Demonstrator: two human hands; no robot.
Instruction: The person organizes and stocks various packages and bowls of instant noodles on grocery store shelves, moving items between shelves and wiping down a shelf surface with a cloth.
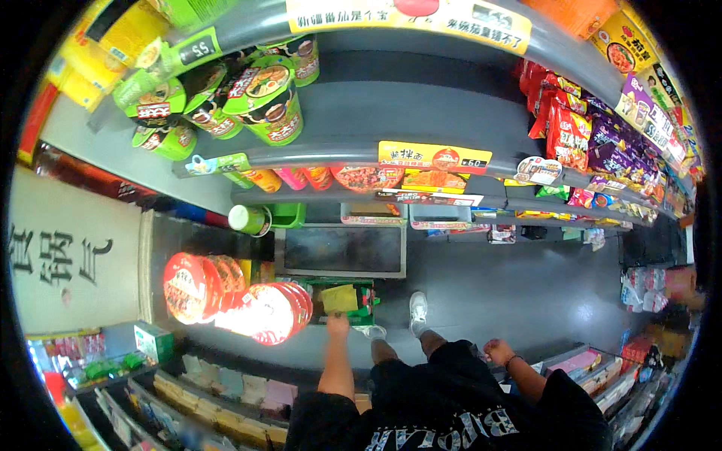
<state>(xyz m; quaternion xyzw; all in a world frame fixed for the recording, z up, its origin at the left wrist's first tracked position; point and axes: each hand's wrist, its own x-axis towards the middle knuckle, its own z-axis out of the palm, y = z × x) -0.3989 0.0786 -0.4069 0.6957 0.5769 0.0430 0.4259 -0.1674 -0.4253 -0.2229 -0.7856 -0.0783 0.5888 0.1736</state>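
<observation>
My left hand [338, 322] reaches forward at the lower edge of a flat yellow-green item [339, 299], which looks like a cloth and appears to be pinched in the fingers. Behind it stands a green crate [365, 318]. Just left of that hand are stacked red instant-noodle bowls [296, 310], partly washed out by glare, with more red bowls [186, 287] farther left. Near my right side, my right hand [498, 352] hangs with its fingers curled in, and nothing shows in it. A dark band circles that wrist.
Shelves [395, 113] curve across the front, bearing green noodle cups [271, 101] at left and red snack packets [569, 135] at right. Below stands a grey-framed dark panel [345, 251] beside a green-white cup [248, 220]. Low racks [214, 406] run behind me. Wrapped bottles [648, 287] are far right.
</observation>
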